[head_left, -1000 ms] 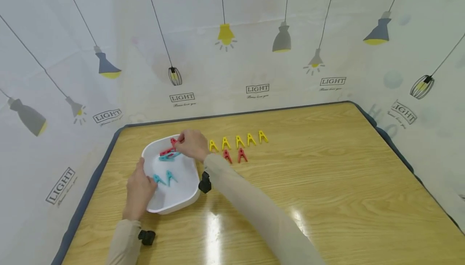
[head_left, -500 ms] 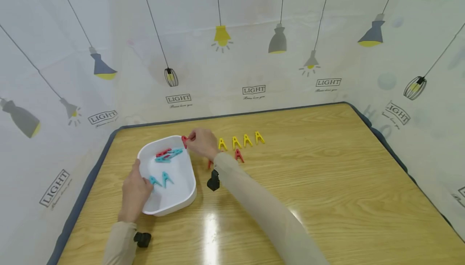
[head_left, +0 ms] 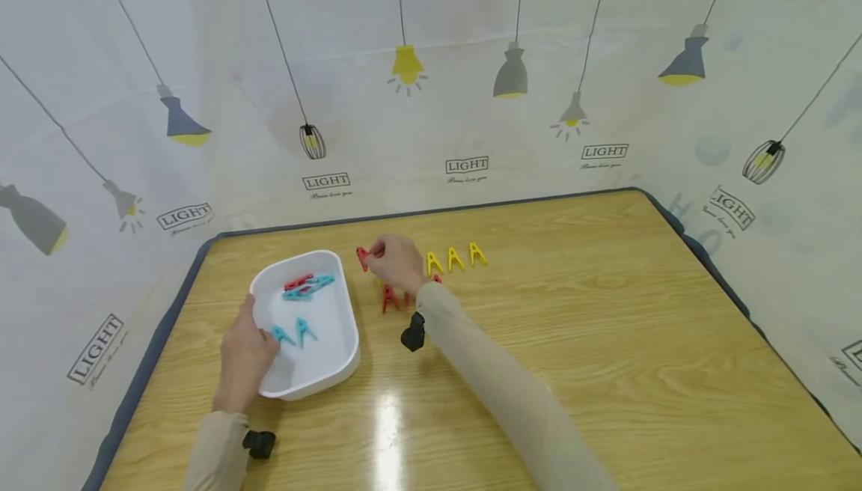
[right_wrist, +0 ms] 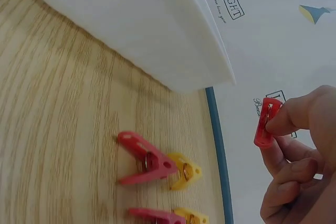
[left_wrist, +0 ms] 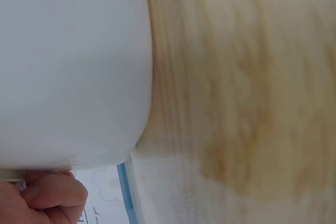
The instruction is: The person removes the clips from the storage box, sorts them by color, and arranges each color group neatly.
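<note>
My right hand (head_left: 399, 263) pinches a red clothespin (head_left: 363, 257) between thumb and fingers, held above the table just right of the white tub (head_left: 357, 352). In the right wrist view that clothespin (right_wrist: 267, 123) is seen edge-on at the fingertips. My left hand (head_left: 246, 352) grips the tub's left rim, with the thumb over the inside; the left wrist view shows its curled fingers (left_wrist: 55, 190) at the rim. Inside the tub lie several teal clothespins (head_left: 303, 330) and a red one (head_left: 298, 282), partly overlapping.
Yellow clothespins (head_left: 455, 258) stand in a row on the wooden table (head_left: 572, 341), partly hidden by my right hand. Nearer me is a row of red clothespins (head_left: 390, 299). A lamp-patterned wall covering (head_left: 377, 124) rises behind the table's dark blue edge.
My right hand has lifted the red clothespin out of the tub and carried it right, past the rim. My left hand keeps its grip on the tub. The view has shifted slightly.
</note>
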`<state>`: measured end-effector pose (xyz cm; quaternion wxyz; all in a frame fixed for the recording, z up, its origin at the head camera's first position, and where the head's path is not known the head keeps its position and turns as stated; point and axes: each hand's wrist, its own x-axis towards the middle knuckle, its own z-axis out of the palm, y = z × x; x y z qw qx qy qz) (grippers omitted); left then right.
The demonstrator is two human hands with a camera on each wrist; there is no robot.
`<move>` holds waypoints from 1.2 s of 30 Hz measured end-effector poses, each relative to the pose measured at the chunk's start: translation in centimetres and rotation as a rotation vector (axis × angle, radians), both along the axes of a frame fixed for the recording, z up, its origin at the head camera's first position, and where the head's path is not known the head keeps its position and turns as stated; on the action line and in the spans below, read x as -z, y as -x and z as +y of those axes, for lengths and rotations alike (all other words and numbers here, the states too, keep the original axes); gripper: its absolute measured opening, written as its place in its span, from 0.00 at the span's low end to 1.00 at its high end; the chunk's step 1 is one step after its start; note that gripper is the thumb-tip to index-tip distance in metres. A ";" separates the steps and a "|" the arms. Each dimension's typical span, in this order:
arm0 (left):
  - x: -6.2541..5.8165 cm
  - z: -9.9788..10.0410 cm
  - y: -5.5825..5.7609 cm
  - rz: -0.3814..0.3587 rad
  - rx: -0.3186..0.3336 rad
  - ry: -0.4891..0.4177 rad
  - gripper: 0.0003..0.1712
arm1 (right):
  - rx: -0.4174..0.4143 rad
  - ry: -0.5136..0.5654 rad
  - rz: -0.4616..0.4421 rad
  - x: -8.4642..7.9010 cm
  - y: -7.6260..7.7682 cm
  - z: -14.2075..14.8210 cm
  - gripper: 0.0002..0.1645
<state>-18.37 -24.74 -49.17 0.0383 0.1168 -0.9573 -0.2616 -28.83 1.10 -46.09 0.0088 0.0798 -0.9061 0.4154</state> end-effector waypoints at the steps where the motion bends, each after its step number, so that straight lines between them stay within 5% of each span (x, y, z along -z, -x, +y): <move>1: 0.1 0.0 0.0 0.000 0.001 0.000 0.43 | 0.003 0.001 -0.004 0.0 0.0 0.3 0.08; 20: 0.2 -0.2 -0.1 0.030 0.026 0.009 0.44 | 0.082 0.084 -0.042 1.2 -0.7 5.6 0.07; 36: 0.2 -0.3 0.0 0.035 0.028 0.011 0.44 | 0.185 0.064 -0.065 3.9 -2.6 11.8 0.07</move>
